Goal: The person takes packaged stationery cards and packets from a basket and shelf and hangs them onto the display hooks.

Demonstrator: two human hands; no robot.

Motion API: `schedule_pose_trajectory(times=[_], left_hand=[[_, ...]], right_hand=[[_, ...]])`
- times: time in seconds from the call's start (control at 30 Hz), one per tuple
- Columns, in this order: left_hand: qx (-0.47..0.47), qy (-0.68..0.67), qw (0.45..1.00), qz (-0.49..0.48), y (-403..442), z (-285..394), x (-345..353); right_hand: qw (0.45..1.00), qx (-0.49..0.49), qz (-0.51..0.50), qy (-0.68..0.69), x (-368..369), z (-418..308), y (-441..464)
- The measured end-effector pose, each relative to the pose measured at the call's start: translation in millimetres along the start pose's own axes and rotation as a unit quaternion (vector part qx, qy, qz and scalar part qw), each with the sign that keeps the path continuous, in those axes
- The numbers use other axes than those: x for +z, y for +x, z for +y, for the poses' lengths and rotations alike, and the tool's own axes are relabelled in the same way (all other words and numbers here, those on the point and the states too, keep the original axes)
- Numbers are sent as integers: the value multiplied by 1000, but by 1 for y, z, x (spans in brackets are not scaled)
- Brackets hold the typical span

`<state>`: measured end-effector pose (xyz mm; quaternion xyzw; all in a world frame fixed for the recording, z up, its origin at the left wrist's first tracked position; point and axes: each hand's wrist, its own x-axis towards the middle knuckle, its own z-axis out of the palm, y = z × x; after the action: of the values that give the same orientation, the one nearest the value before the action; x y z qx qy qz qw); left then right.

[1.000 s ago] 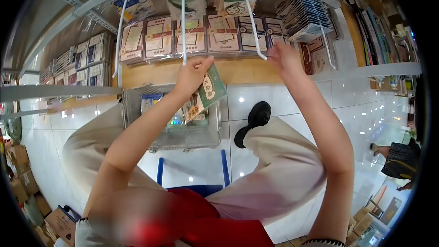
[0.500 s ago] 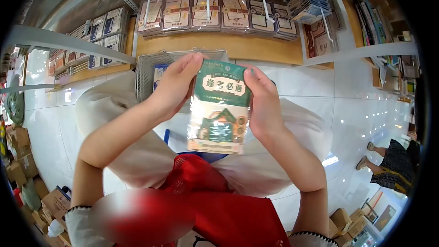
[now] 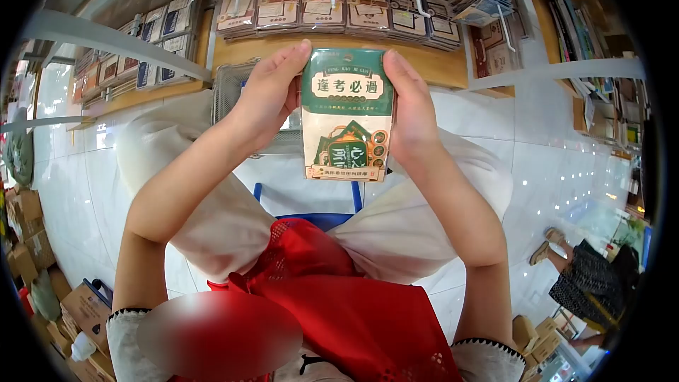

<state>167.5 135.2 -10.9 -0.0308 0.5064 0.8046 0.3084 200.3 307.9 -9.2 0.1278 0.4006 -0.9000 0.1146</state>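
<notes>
Between my two hands is a flat green and cream packet in clear plastic, its printed front facing me. My left hand grips its left edge, thumb near the top corner. Along the right edge, my right hand holds it with the thumb at the upper corner. The fingers behind the packet are mostly hidden. Beneath it, partly covered by the packet and my left arm, stands a grey mesh basket.
A wooden shelf ahead carries rows of wrapped packets, with metal hooks hanging above. More stacks stand on the left shelf. A blue stool shows between my knees. Cardboard boxes lie at lower left; another person is at right.
Both hands have lifted the packet away from my body, toward the shelf, and its print shows more clearly. The other person at right has shifted slightly inward and down in the view.
</notes>
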Motion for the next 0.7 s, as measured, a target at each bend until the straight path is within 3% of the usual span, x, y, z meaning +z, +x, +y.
schedule_pose_trajectory(times=[0.7], left_hand=[[38, 75, 995, 50, 1, 7, 10]], right_hand=[[1000, 17, 1, -9, 1, -7, 9]])
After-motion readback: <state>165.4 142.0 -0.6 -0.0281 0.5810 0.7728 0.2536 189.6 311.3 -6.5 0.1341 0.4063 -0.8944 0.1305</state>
